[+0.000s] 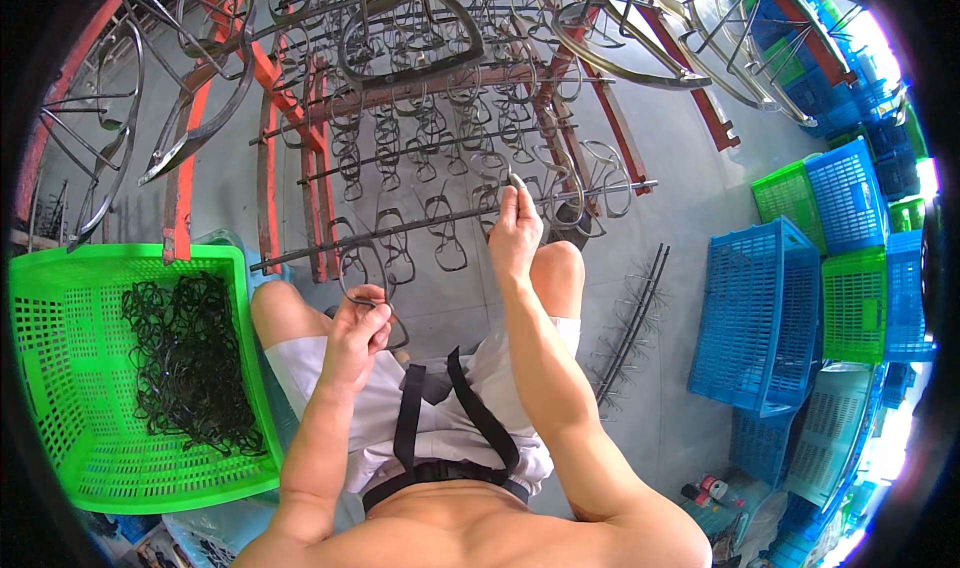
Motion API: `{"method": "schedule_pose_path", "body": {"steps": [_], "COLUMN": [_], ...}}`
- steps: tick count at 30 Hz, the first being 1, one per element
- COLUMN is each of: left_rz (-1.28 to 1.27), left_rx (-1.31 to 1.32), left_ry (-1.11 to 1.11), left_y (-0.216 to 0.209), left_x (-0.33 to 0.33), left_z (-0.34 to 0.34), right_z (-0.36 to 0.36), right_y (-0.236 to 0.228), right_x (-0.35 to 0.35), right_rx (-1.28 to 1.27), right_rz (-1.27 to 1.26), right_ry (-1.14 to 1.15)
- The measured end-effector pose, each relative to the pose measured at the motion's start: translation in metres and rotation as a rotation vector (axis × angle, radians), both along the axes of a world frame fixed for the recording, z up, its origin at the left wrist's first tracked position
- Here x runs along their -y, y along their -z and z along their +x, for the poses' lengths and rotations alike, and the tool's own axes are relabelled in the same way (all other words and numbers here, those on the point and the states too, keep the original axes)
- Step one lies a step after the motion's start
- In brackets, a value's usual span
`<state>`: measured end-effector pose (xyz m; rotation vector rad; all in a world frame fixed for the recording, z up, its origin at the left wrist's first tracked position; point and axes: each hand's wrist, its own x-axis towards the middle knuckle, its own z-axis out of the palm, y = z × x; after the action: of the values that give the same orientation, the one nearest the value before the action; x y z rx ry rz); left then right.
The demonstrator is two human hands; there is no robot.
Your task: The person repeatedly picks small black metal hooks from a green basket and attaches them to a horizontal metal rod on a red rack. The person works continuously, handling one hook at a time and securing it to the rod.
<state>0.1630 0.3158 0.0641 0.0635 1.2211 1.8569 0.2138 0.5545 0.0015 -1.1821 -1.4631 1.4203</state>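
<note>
A long dark bar (440,220) crosses in front of me, with several bent-wire frames (447,243) hanging along it. My left hand (358,333) is closed, thumb and fingers pinching the lower end of a dark bent-wire frame (345,258) near the bar's left part. Farther right, my right hand (516,236) reaches up to the bar, its fingers pinched together. What sits in that pinch is too small to name; curved wire loops are close around the fingertips. Beside my left arm, a heap of dark wire pieces (190,363) lies in a green basket (80,438).
Beyond the bar stands a red metal rack (316,168) carrying more rows of wire frames. Large curved metal pieces (410,68) hang overhead. Blue baskets (750,318) and green baskets (855,308) are stacked at right. A spiky rod (632,323) lies on the floor by my right knee.
</note>
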Motion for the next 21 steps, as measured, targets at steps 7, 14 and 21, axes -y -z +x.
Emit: {"method": "schedule_pose_path", "body": {"steps": [7, 14, 21], "left_rz": [0.124, 0.068, -0.149], "left_rx": [-0.030, -0.298, -0.483], "left_ry": [-0.059, -0.179, -0.189], "left_y": [-0.011, -0.007, -0.004], "left_x": [-0.006, -0.032, -0.016], "left_z": [-0.005, -0.003, -0.025], "right_z": [0.006, 0.034, -0.010], "right_y": [-0.022, -0.068, -0.037], "right_x": [-0.005, 0.081, 0.086], "right_rx": [-0.162, 0.063, -0.285], "right_rz": [-0.219, 0.596, -0.097], "right_ry": [-0.052, -0.528, -0.133]}}
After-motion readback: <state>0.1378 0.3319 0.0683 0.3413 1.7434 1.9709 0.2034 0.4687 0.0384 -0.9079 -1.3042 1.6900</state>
